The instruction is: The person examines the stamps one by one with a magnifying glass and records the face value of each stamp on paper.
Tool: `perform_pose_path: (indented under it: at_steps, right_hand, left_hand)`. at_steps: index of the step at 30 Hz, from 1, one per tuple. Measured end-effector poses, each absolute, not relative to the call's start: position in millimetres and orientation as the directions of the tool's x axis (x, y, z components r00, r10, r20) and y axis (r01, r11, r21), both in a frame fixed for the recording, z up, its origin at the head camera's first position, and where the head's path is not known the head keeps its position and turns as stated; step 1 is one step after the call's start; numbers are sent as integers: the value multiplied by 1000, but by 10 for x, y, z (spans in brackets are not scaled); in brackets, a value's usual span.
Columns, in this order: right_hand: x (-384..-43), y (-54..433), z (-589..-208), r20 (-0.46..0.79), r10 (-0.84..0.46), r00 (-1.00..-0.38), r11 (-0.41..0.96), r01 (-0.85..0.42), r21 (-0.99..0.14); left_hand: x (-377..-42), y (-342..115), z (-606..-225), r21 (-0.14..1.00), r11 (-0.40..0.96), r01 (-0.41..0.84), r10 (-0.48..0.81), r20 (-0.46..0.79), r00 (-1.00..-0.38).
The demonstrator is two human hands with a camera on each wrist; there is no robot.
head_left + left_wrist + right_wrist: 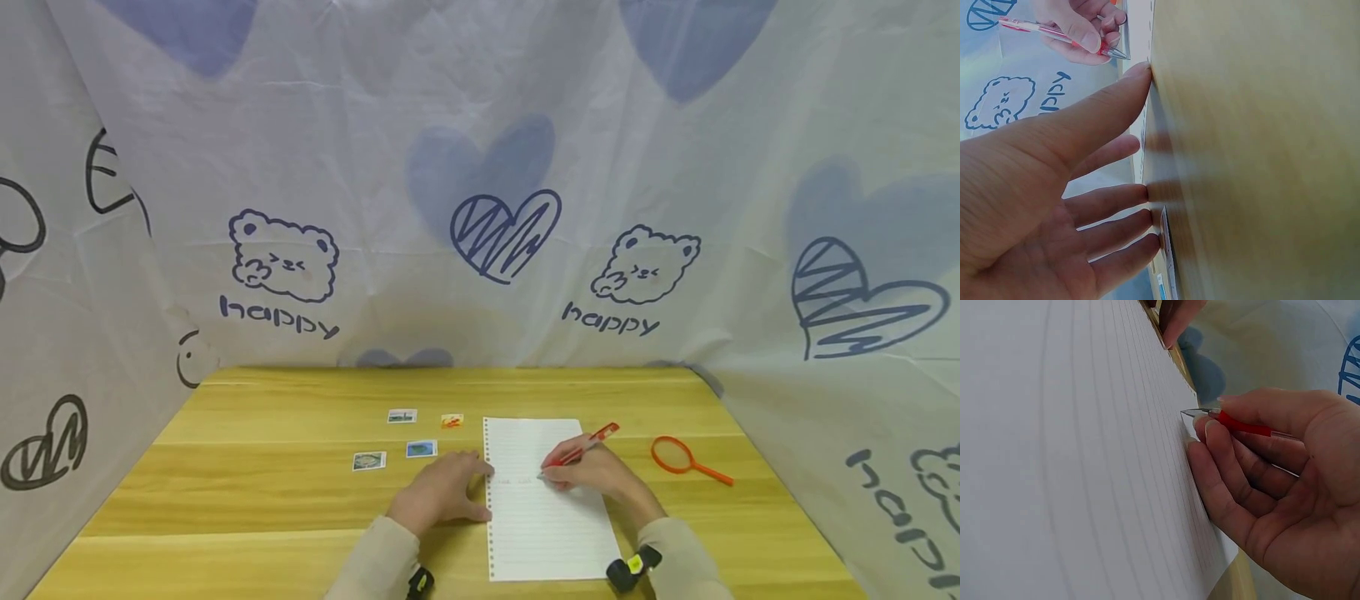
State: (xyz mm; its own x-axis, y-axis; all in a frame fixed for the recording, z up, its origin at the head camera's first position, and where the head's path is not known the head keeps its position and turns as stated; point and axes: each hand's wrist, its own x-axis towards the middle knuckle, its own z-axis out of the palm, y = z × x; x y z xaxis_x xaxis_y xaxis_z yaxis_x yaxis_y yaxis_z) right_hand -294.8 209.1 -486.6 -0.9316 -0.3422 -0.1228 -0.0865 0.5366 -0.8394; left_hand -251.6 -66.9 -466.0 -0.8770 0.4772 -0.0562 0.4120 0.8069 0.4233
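A sheet of lined paper (551, 533) with punched holes down its left edge lies on the wooden table. My right hand (592, 471) pinches a red pen (600, 434) over the sheet, its metal tip right at the paper. Faint writing runs along one line, left of the tip. In the right wrist view the pen (1244, 425) sits between thumb and fingers, and the other fingers rest on the page. My left hand (442, 490) lies with fingers extended, fingertips at the sheet's left edge. From the left wrist, that hand's thumb (1110, 103) reaches the paper's edge.
Several small picture stamps, among them a blue one (422, 449) and a green one (369, 461), lie left of the sheet. An orange-red magnifying glass (674, 455) lies to its right. A printed cloth (390, 317) hangs behind the table (247, 492).
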Motion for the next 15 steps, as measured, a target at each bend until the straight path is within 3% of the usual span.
perform_pose_path:
  at_steps: [15]
  right_hand:
    - [-2962,2122,-4879,-114,-349,-930,546,-103,-832]
  left_hand:
    - [-2527,-677,-4660,432,802,413,482,-59,-874]
